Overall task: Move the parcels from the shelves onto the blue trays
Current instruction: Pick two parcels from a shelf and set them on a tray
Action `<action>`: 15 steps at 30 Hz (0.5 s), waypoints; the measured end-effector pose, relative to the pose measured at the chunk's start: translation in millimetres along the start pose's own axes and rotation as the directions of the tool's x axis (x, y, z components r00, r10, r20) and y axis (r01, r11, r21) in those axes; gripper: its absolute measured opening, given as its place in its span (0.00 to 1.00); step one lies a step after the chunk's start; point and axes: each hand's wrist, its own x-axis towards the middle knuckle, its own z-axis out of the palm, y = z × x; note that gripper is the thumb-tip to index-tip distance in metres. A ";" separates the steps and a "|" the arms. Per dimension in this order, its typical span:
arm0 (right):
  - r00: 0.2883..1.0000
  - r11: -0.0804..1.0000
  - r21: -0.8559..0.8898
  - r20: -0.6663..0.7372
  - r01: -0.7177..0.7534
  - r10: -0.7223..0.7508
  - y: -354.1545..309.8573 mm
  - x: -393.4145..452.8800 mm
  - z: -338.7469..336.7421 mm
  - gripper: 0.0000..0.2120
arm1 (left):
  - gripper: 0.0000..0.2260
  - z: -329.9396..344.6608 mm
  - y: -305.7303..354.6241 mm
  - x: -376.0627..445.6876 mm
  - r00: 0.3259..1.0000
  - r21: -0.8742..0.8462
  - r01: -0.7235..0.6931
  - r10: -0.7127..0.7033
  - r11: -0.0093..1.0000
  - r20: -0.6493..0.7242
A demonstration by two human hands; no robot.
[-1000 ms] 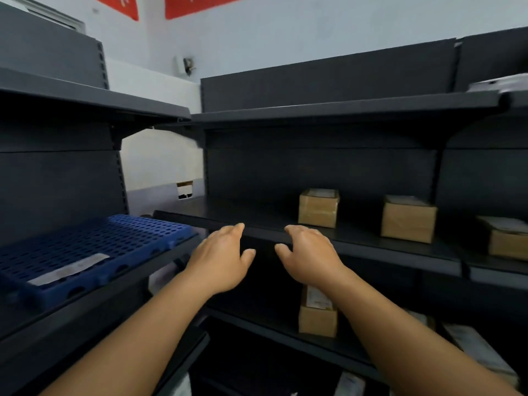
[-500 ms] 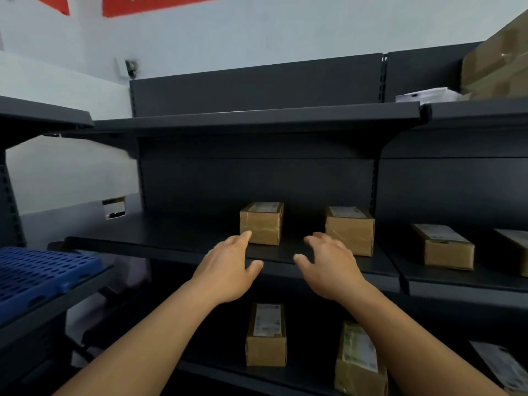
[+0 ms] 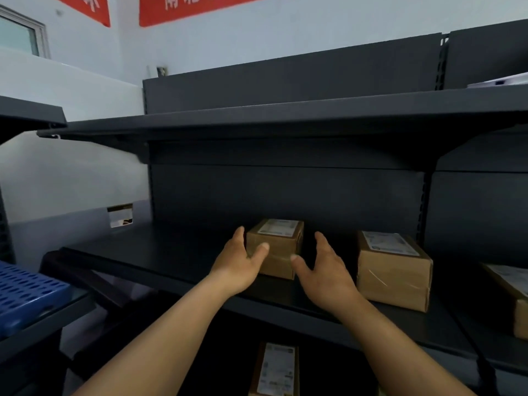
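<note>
box [image 3: 278,247] label blurred | left hand [image 3: 238,264] spread, thumb touching box front | right hand [image 3: 324,270] spread beside box, contact unclear

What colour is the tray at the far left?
Blue tray, perforated with slots; head view shows it.

Dark metal shelving [image 3: 285,132], several tiers. Middle shelf [image 3: 177,252]: three brown cardboard parcels, each labelled on top — a small parcel [image 3: 278,247] at centre, a larger parcel [image 3: 394,272] just to its right and apart from it, a third parcel [image 3: 514,298] cut off at the right edge. Lower shelf: one labelled parcel [image 3: 275,370], only partly seen. Top shelf, far right: a white item [image 3: 503,81], too little visible to identify. Separate shelf at left: a blue perforated tray [image 3: 25,295].
</note>
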 end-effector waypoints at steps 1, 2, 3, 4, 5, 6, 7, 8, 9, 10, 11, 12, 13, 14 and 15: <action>1.000 1.000 0.015 -0.011 -0.011 0.011 0.0 6.9 4.4 0.37 | 0.35 0.8 -0.6 8.0 1.000 -0.027 0.007 -0.007 1.000 -0.002; 0.999 0.999 0.027 -0.030 -0.018 0.019 -0.5 14.1 8.6 0.37 | 0.35 1.1 -0.9 16.0 1.000 -0.053 0.007 -0.008 0.999 -0.008; 0.998 0.999 0.036 -0.051 -0.024 0.026 -1.6 20.6 12.5 0.37 | 0.35 1.4 -1.2 23.5 1.000 -0.080 0.006 -0.007 0.997 -0.014; 0.997 0.998 0.046 -0.067 -0.035 0.038 -3.0 27.3 16.4 0.38 | 0.35 1.6 -1.1 31.1 1.000 -0.106 0.012 -0.014 0.994 -0.014; 0.996 0.997 0.059 -0.076 -0.050 0.054 -4.2 33.5 20.0 0.38 | 0.35 1.3 -0.6 37.9 1.000 -0.131 0.026 -0.027 0.991 -0.011; 0.994 0.995 0.071 -0.079 -0.074 0.080 -5.0 40.0 23.5 0.38 | 0.35 1.4 -0.2 45.0 0.999 -0.154 0.049 -0.050 0.987 -0.002; 0.990 0.991 0.078 -0.085 -0.104 0.111 -5.5 46.4 26.4 0.38 | 0.35 1.4 0.3 52.1 0.997 -0.173 0.072 -0.072 0.982 0.010; 0.985 0.987 0.081 -0.096 -0.136 0.144 -5.3 52.9 29.2 0.38 | 0.35 1.5 0.7 59.3 0.995 -0.187 0.100 -0.096 0.977 0.028; 0.979 0.982 0.079 -0.105 -0.169 0.177 -5.1 58.4 31.5 0.37 | 0.34 1.8 0.9 65.4 0.992 -0.193 0.126 -0.119 0.973 0.050; 0.972 0.976 0.079 -0.104 -0.202 0.210 -4.9 63.3 33.9 0.37 | 0.34 2.3 0.7 70.8 0.987 -0.198 0.153 -0.140 0.968 0.077; 0.967 0.970 0.078 -0.094 -0.230 0.237 -5.3 66.9 35.9 0.36 | 0.33 3.1 0.3 74.8 0.982 -0.206 0.175 -0.156 0.963 0.104; 0.963 0.965 0.079 -0.082 -0.251 0.257 -6.0 69.4 37.6 0.34 | 0.32 4.2 0.2 77.8 0.977 -0.220 0.194 -0.168 0.956 0.134; 0.961 0.963 0.079 -0.077 -0.258 0.264 -7.1 70.5 38.8 0.32 | 0.31 5.6 0.2 79.5 0.973 -0.237 0.203 -0.169 0.950 0.158; 0.963 0.965 0.079 -0.084 -0.249 0.256 -8.0 70.9 39.5 0.28 | 0.31 7.3 -0.4 81.9 0.972 -0.251 0.199 -0.158 0.947 0.175; 0.965 0.969 0.081 -0.104 -0.232 0.239 -9.0 70.5 39.3 0.26 | 0.30 8.7 -0.8 83.5 0.974 -0.266 0.182 -0.137 0.947 0.180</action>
